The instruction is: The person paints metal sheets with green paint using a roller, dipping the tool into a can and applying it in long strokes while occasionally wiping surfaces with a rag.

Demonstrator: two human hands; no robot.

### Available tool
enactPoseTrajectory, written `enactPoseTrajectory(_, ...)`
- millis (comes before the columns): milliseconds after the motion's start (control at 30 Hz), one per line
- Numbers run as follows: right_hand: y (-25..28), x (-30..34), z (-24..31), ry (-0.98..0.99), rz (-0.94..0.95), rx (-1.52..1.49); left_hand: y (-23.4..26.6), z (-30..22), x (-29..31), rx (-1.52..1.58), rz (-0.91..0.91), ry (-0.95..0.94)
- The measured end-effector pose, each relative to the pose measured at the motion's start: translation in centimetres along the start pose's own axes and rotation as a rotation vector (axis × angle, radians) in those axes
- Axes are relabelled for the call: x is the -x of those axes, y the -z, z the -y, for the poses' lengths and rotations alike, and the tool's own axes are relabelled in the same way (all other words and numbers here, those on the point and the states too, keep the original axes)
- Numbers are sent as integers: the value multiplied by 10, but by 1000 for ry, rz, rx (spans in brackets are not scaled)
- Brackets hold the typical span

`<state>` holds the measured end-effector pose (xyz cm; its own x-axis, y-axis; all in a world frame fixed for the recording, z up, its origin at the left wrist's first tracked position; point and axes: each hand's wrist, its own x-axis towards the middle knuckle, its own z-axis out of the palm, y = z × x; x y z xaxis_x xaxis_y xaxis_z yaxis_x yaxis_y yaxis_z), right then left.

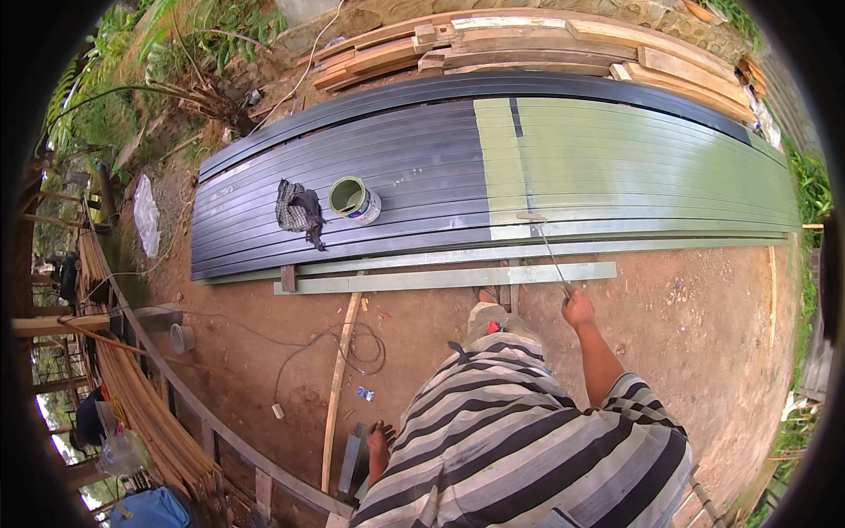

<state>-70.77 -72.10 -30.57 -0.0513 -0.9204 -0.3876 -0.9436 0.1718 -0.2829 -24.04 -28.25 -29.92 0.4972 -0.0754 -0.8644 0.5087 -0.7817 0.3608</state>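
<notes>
My right hand (577, 308) is closed round the handle of a paint roller (552, 253). Its roller head (531, 217) rests on a wide bed of long boards, near the border between two colours. To the right the boards are covered in light green paint (616, 167); the left part is dark grey (396, 145), and a pale green band (498, 167) runs across between them. An open paint can (368, 211) with green paint inside stands on the dark boards, beside a crumpled checked cloth (299, 214). Low at my side hangs my left hand (380, 436), its fingers apart and nothing in them.
Stacked timber (528, 44) lies beyond the boards. A loose green plank (440, 279) runs along the near side. On the dirt floor are a coiled cable (361, 352), a wooden strip (341, 387) and a small bucket (181, 339). A curved rail (167, 352) stands at left.
</notes>
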Motion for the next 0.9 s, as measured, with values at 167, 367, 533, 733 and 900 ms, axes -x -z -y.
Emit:
enactPoseTrajectory(167, 0, -133, 15, -31, 1, 48, -49, -73, -6, 35, 63, -136)
enactPoseTrajectory(367, 52, -318, 91, -9, -22, -32, -116, -175, 38, -163, 91, -277)
enactPoseTrajectory(533, 98, -444, 165, -23, 2, -2, -128, -195, 77, -162, 24, -213)
enactPoseTrajectory(733, 125, -565, 186, 81, -75, 36, -127, -175, 86, -273, -2, -73)
enactPoseTrajectory(900, 124, -572, 184, 59, -75, 56, -132, -180, 90, -286, -37, -79)
